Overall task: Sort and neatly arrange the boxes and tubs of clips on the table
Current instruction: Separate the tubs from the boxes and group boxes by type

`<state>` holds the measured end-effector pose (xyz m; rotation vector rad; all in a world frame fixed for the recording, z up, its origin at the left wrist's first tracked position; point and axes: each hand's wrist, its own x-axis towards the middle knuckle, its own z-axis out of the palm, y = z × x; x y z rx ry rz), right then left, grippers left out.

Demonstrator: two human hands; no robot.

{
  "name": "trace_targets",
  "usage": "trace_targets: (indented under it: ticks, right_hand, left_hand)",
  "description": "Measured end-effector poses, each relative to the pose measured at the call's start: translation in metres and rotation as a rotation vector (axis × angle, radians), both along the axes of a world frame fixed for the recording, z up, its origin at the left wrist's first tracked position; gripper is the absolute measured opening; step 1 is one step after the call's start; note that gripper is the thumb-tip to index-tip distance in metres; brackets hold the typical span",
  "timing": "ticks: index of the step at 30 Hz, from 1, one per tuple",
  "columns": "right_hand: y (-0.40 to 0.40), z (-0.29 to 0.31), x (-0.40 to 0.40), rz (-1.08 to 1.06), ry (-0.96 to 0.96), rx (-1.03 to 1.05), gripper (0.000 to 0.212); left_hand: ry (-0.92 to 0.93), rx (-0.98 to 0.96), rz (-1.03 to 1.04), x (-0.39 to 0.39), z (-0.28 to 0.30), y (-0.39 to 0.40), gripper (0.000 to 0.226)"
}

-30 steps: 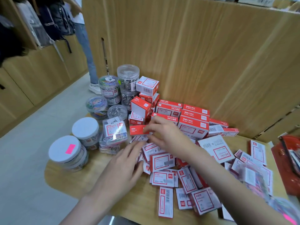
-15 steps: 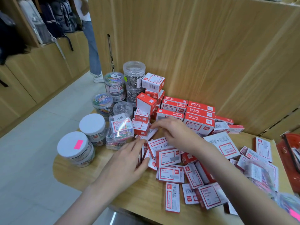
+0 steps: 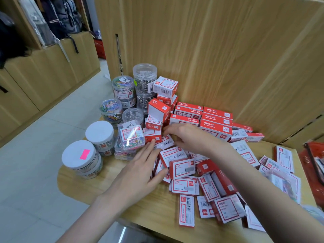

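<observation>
Many small red-and-white boxes (image 3: 182, 168) lie jumbled on the round wooden table (image 3: 154, 211). Bigger red boxes (image 3: 215, 121) are stacked in rows against the back panel. On the left stand clear tubs of clips (image 3: 144, 77), two white-lidded tubs (image 3: 78, 155) and clear flat cases of coloured clips (image 3: 130, 135). My left hand (image 3: 140, 171) lies flat and spread against the left side of the jumble, thumb at a box's edge. My right hand (image 3: 189, 137) reaches left over the pile, its fingertips at a small red box (image 3: 152, 136) beside the cases; nothing is gripped.
A tall wooden panel (image 3: 228, 50) backs the table. A red basket (image 3: 313, 172) sits at the right edge. More loose boxes and a plastic bag (image 3: 284, 181) spread to the right. The floor (image 3: 35, 172) drops away left, past wooden cabinets.
My right hand set down the small red box it held beside the clear cases and let go. My left hand slid forward against the pile. The person in the background is out of view.
</observation>
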<state>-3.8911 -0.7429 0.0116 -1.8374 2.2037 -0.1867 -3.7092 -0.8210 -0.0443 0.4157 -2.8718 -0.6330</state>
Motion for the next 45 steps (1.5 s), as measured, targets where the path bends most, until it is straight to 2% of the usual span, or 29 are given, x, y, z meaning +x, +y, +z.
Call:
trace_targets:
  ticks: [3,6,11,17,22,25,28,37,42,45]
  right_hand:
    - [-0.009,0.006,0.000,0.031,0.084,0.125,0.033]
    - [-0.014,0.008,0.001,0.056,0.093,0.134,0.030]
    - [-0.005,0.011,-0.001,0.029,0.032,0.088,0.024]
    - [0.024,0.030,-0.003,-0.089,-0.123,-0.143,0.023]
    - [0.065,0.036,-0.008,-0.296,-0.460,-0.372,0.026]
    - [0.091,0.032,-0.013,-0.397,-0.667,-0.425,0.030]
    - [0.114,0.028,-0.015,-0.471,-0.783,-0.487,0.033]
    - [0.158,0.019,-0.022,-0.648,-0.834,-0.710,0.032]
    - [0.180,0.023,-0.040,-0.793,-0.892,-0.993,0.036]
    - [0.193,0.028,-0.052,-0.840,-0.794,-1.021,0.043]
  left_hand:
    - [-0.013,-0.009,-0.026,0.000,-0.003,-0.003,0.090]
    - [-0.001,-0.005,-0.032,0.001,-0.003,-0.004,0.095]
    - [0.061,0.029,-0.015,0.003,-0.003,-0.003,0.078]
    - [0.155,0.058,-0.018,0.002,-0.008,0.001,0.068]
    - [0.209,0.021,-0.023,-0.002,-0.001,0.008,0.051]
    - [0.250,0.048,-0.059,-0.013,0.008,0.013,0.045]
    - [0.284,0.039,-0.123,-0.026,0.020,0.018,0.045]
    - [0.328,-0.001,-0.236,-0.082,0.035,0.036,0.046]
    - [0.383,-0.094,-0.273,-0.113,0.041,0.042,0.042]
    - [0.391,-0.123,-0.300,-0.129,0.042,0.047,0.043]
